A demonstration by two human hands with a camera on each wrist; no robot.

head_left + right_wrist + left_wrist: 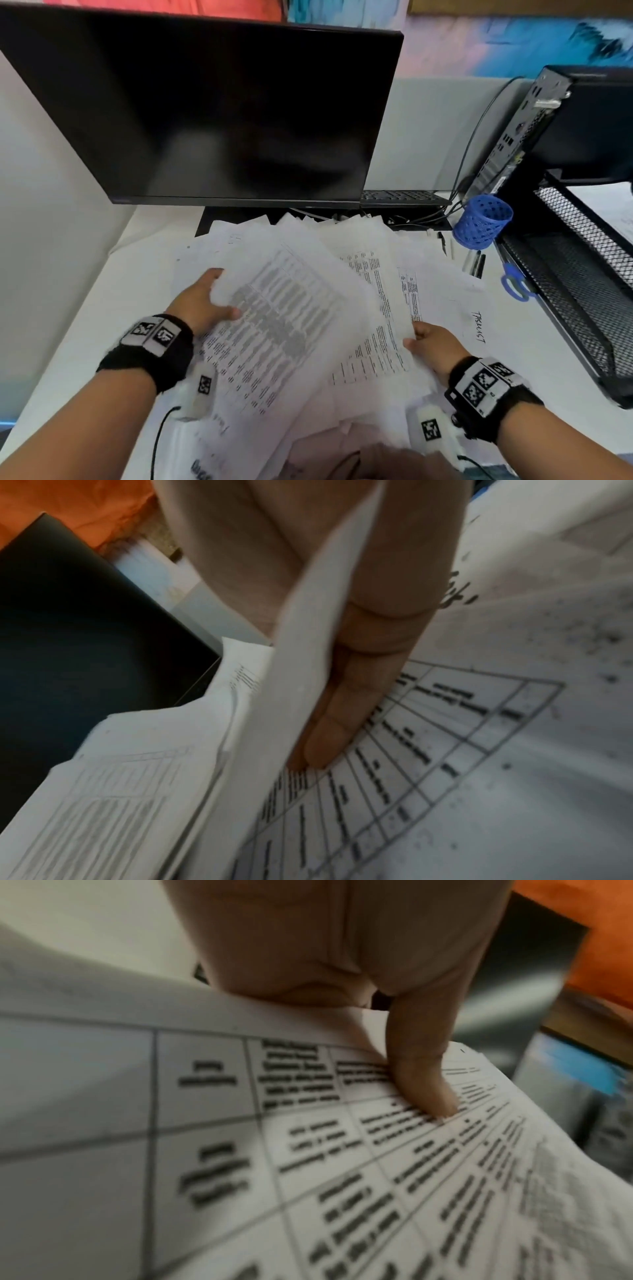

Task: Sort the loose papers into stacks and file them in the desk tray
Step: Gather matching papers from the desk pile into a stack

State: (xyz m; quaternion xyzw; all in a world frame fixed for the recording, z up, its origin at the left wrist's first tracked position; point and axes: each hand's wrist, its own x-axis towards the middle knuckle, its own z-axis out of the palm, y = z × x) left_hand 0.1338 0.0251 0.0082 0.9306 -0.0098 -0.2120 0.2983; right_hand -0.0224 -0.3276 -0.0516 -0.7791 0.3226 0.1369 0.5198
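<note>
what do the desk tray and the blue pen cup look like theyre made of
Desk tray: looks like black metal mesh in a solid frame, matte; the fine diamond grid shows through. Blue pen cup: probably moulded plastic, slightly glossy, its wall pierced by regular round holes; coated metal can't be ruled out.

We read handwritten "TASKLIST" on a white sheet (478, 325) just right of the right hand (433, 344), printed tables elsewhere too blurred.

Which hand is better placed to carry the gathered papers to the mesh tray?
Right, probably. The right hand already grips the papers on the side nearer the black mesh desk tray; the left hand holds their far edge.
</note>
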